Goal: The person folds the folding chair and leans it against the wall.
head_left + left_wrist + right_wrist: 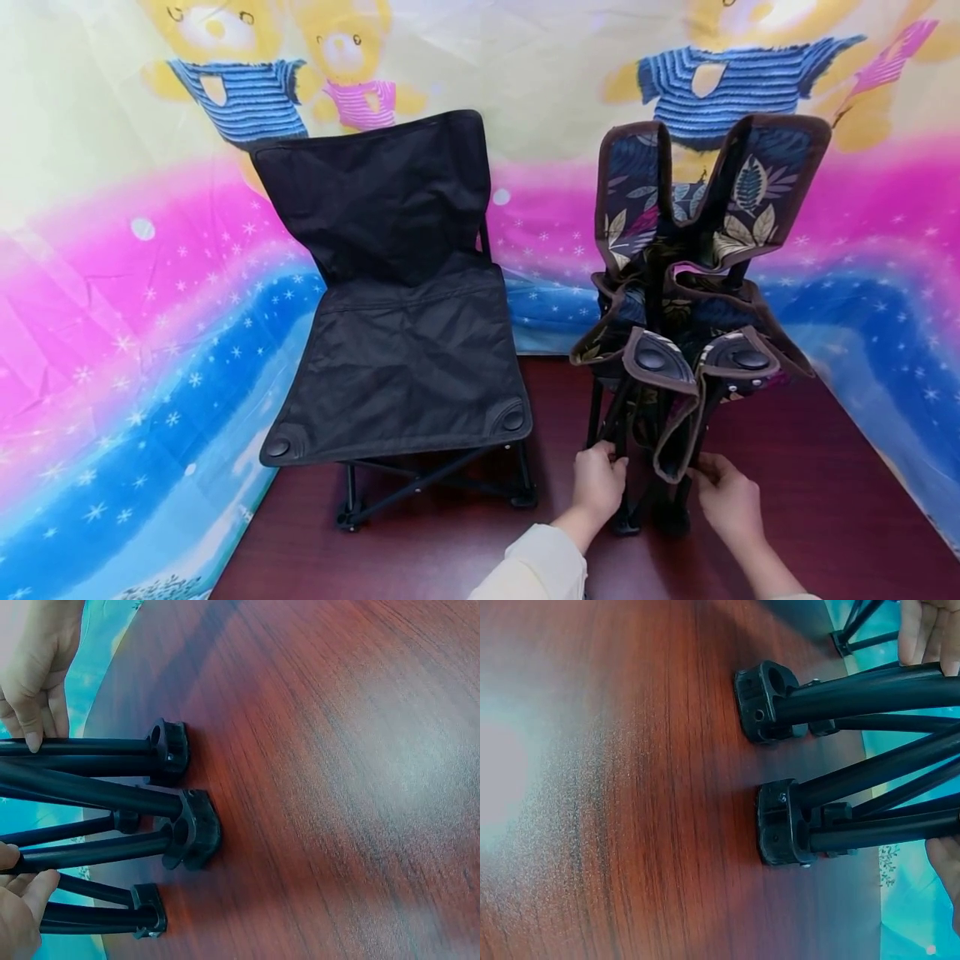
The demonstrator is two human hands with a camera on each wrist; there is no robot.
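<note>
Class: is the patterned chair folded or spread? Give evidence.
The patterned chair is mostly folded: its legs stand close together; its seat is creased inward.

Folding chair [712,312], fabric on a black tubular frame. Fabric: dark ground, leaf print in blue, cream and magenta, brown edging. State: folded narrow, legs drawn close together; backrest [757,187] dipping in a deep central fold; seat bunched, front edge drooping between two corner pieces with dark round fasteners. Feet [196,829]: black, moulded. Pose: upright, feet on the desk [825,517], right of its middle.
</note>
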